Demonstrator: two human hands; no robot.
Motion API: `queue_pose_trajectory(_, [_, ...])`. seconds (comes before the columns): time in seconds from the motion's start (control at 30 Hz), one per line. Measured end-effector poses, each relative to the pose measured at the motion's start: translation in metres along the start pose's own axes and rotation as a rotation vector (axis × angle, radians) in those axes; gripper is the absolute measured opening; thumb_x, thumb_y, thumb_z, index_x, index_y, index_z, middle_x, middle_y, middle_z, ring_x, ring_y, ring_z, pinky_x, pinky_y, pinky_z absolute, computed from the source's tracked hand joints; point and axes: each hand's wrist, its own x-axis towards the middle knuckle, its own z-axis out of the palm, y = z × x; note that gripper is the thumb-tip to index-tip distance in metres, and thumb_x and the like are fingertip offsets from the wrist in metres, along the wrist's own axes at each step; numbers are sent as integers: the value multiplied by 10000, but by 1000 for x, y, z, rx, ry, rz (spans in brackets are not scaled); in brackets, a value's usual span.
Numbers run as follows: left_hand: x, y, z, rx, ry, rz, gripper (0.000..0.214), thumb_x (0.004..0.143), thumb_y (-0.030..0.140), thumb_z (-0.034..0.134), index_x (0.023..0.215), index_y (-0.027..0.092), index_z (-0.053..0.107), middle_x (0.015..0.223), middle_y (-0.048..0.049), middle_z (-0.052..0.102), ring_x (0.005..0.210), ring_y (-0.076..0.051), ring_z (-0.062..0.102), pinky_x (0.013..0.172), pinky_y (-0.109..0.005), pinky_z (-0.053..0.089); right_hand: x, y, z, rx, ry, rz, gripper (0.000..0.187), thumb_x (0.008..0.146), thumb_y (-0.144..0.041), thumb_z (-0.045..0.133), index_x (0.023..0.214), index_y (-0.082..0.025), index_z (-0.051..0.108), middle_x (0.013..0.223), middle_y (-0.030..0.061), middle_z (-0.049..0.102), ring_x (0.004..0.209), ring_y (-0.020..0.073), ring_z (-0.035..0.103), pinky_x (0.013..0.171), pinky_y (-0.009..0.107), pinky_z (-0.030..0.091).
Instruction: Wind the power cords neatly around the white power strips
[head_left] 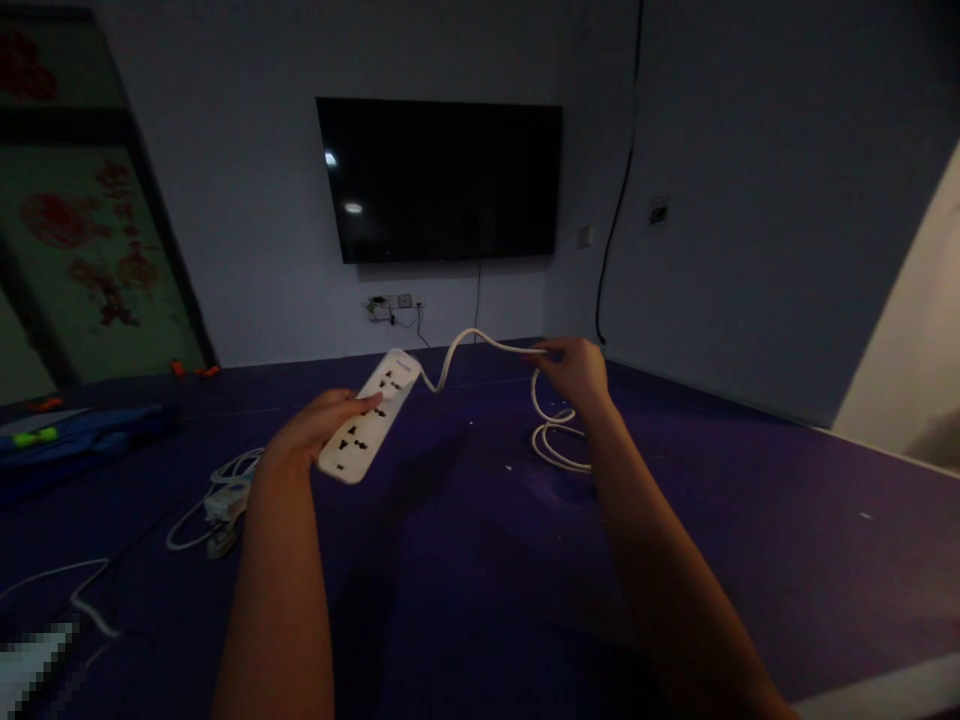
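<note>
A white power strip (pixel 364 448) with several sockets is gripped in my left hand (pixel 311 425), the thumb lying across its face. It is held tilted above the purple floor. From its far end a white power cord (pixel 471 332) runs in a wavy line to my right hand (pixel 576 368), which pinches it between thumb and fingers. Below my right hand the rest of the cord hangs down in loose loops, partly hidden by my right forearm. The cord's plug cannot be seen.
Left of me on the purple floor (pixel 465 560) lies another bundle of white cable with a white block (pixel 225 500). Blue cloth (pixel 97 440) lies farther left. A black television (pixel 450 180) hangs on the wall above outlets (pixel 397 302); a black cable (pixel 616 210) hangs at right.
</note>
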Motion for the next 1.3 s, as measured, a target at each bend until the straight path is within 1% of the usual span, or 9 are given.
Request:
queue_pose_trajectory(0.1, [4, -2, -10, -203, 136, 19, 339, 758, 350, 655, 1026, 143, 649, 669, -103, 700, 603, -232, 664, 510, -313, 530, 2, 7, -1, -30, 25, 68, 244, 786, -405, 639, 884, -224, 771, 853, 65, 741, 836, 224, 667, 651, 264, 439])
queue_pose_trajectory(0.27, [5, 2, -11, -457, 241, 116, 468, 821, 363, 562, 1239, 154, 559, 830, -112, 735, 746, -257, 709, 611, -337, 585, 1, 7, 2, -47, 9, 115, 301, 780, -478, 626, 897, -238, 766, 825, 55, 735, 788, 210, 660, 590, 249, 406])
queue_pose_trajectory(0.4, [3, 5, -9, -542, 267, 144, 461, 856, 333, 514, 1278, 147, 532, 828, -100, 733, 713, -220, 710, 613, -302, 585, -1, 0, 6, -63, -5, 132, 336, 791, -518, 586, 898, -252, 762, 777, 53, 720, 728, 201, 644, 562, 252, 382])
queue_pose_trajectory(0.5, [-6, 4, -11, -536, 257, 100, 402, 863, 296, 504, 1218, 120, 573, 784, -103, 729, 648, -202, 699, 569, -280, 575, -2, -1, 7, -65, 4, 138, 387, 820, -542, 534, 867, -230, 757, 721, 57, 694, 682, 197, 623, 549, 260, 356])
queue_pose_trajectory(0.63, [-21, -3, -18, -354, 176, -16, 304, 779, 268, 628, 1038, 109, 645, 769, -125, 729, 599, -211, 681, 514, -282, 553, -1, 3, 3, -50, 68, 140, 432, 850, -544, 496, 770, -192, 735, 666, 58, 660, 633, 189, 586, 547, 265, 327])
queue_pose_trajectory(0.77, [-24, -17, -20, -114, 55, -107, 311, 628, 234, 776, 910, 169, 662, 709, -78, 719, 561, -183, 655, 494, -248, 510, 0, 8, -4, 24, 140, 198, 425, 839, -529, 522, 710, -171, 713, 623, 59, 650, 575, 178, 553, 528, 261, 309])
queue_pose_trajectory(0.93, [0, -34, -8, 201, -187, -207, 370, 553, 338, 814, 852, 154, 697, 750, -79, 720, 601, -165, 636, 536, -235, 484, 0, 7, -9, 42, 213, 259, 419, 813, -518, 552, 657, -165, 714, 565, 61, 627, 542, 180, 537, 526, 269, 317])
queue_pose_trajectory(1.1, [35, -55, -1, 479, -401, -235, 430, 502, 416, 782, 829, 150, 694, 827, -83, 724, 690, -194, 632, 596, -260, 471, 3, 10, -9, 116, 309, 186, 363, 796, -466, 591, 704, -150, 744, 538, 45, 611, 543, 183, 550, 528, 278, 328])
queue_pose_trajectory(1.3, [55, -80, -7, 681, -412, -352, 572, 421, 391, 769, 946, 181, 683, 975, -106, 720, 790, -242, 639, 647, -314, 478, 7, 14, -13, 231, 356, -12, 276, 746, -397, 633, 729, -150, 758, 647, 73, 682, 622, 203, 608, 576, 297, 391])
